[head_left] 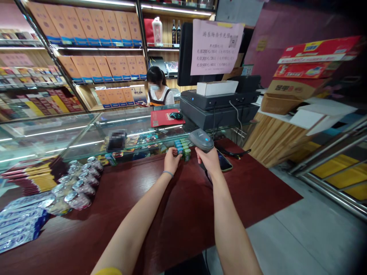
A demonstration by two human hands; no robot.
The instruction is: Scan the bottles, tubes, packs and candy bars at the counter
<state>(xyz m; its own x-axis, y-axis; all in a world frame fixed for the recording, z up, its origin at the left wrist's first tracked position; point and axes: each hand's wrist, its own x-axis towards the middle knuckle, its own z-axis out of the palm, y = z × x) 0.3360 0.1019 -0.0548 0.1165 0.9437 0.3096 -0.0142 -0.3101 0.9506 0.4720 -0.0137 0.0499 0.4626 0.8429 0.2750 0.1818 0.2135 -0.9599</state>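
- Clasped round the grey scanner (201, 139): right hand (210, 159). Left hand (171, 161): fingers bent, and I can't tell whether they pinch anything.
- Dark-red counter (258, 191) under both.
- Phone (225, 162) flat on it, beside the right wrist.
- Small green-blue cylinders (187, 154) in rows between the hands, at the left fingertips.

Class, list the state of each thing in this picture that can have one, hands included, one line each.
Right hand: closed around the scanner
Scanner: held up, blue light lit
Left hand: fingers bent at the small containers; grip unclear
Small containers: upright, grouped in rows
Phone: lying flat, partly hidden
Jars: lids on, lined up
Mouse: resting on red mat
Shelf lights: on
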